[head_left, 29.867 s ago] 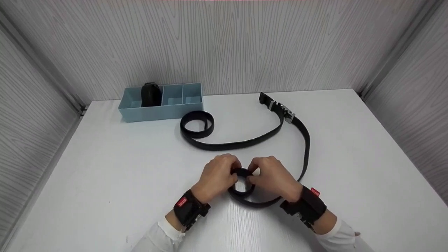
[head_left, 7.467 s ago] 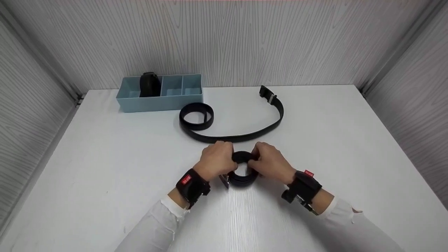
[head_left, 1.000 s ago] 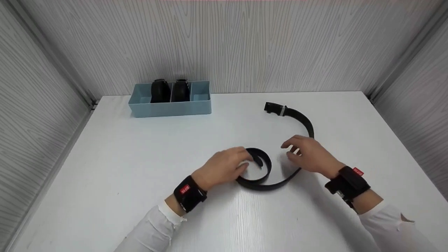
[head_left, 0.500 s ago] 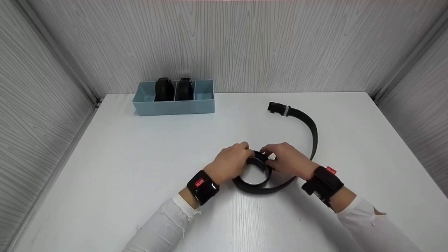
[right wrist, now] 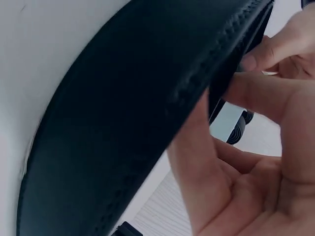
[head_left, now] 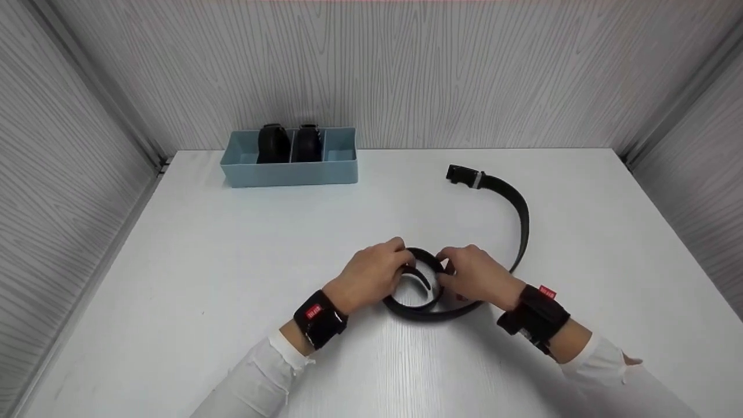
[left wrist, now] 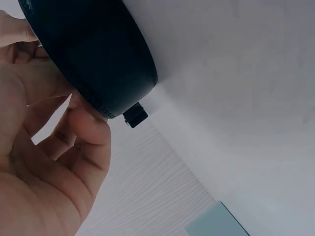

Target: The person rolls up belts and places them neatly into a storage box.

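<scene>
A black belt stands on edge on the table, its tail end curled into a loose coil between my hands. My left hand pinches the coil's left side, with the free tip curving inside the ring. On the coil's right side, the right hand pinches the strap between thumb and fingers. The rest of the strap runs right and back to its buckle. The left wrist view shows the left hand's thumb and fingers at the lower edge of the strap. In the right wrist view, the stitched strap hides some fingertips.
A blue divided box stands at the back left of the white table. One rolled black belt sits in its left compartment and another rolled belt in the middle one. Grey wood-grain panels enclose the back and sides.
Since the oldest frames, a second rolled belt has come into the box's middle compartment. Within the last second, the right hand moved left onto the remaining belt's coil, and both hands took hold.
</scene>
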A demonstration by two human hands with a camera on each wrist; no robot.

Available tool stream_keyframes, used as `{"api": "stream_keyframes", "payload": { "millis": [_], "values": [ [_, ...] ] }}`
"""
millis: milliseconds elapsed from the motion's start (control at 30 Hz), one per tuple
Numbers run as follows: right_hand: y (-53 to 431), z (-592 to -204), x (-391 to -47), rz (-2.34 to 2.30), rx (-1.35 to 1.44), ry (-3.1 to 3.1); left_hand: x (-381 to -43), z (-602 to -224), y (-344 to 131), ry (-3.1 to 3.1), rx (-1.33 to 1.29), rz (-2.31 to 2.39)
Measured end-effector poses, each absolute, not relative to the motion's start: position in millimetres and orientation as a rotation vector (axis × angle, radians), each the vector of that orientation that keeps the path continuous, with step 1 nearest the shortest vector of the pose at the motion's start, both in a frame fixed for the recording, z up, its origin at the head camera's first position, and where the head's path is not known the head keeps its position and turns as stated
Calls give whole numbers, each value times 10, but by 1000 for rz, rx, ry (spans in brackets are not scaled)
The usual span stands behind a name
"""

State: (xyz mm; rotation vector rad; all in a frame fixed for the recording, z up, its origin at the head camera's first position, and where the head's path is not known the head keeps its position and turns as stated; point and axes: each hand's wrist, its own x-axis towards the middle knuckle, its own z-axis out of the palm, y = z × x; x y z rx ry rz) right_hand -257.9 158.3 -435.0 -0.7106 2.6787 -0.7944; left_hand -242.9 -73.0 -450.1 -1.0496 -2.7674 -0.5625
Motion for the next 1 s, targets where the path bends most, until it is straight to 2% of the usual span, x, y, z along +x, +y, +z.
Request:
{"api": "stream_keyframes", "payload": {
  "millis": [233,533,700,1000],
  "values": [
    [1533,-4365,-2666,-979,-678,2605,-2432,-4560,-717,-2669,-1243,-639],
    [1556,-4456,-2607,-1172,-678,2466,-2413,-4596,-680,-2691,-1084,-643],
    [1532,-4446,-2534,-1123,-600,2516,-2420,-4559,-652,-2722,-1024,-591],
    [1434,-4403,-2498,-1016,-694,2597,-2455,-4559,-589,-2729,-1029,-576]
  ]
}}
